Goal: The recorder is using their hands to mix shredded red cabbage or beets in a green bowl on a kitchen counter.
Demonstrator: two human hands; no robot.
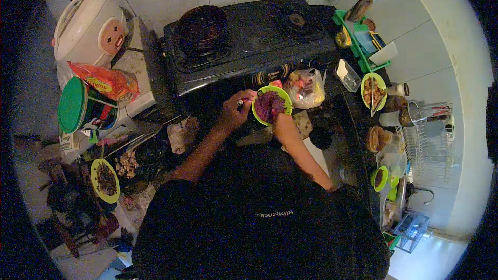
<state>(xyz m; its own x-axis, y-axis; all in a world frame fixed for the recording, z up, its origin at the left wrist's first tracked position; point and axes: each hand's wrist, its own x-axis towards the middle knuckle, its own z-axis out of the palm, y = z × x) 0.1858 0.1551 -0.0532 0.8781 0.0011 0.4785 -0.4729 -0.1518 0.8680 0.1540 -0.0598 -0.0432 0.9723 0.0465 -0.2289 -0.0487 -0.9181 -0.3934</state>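
Observation:
A lime-green bowl filled with purple shredded food, perhaps sliced shallots, stands in front of the stove. My right hand reaches over its near rim, with the fingers down in the purple pieces. How those fingers are set is hidden. At the bowl's left side, my left hand is closed around a slim thing with a pale round end, too small to name. Just right of the bowl sits a clear plastic bag of red and yellow produce.
Behind stands a black gas stove carrying a dark pot. At left are a rice cooker, a red packet and a green-lidded tub. On the right are a food bowl, jars and a dish rack.

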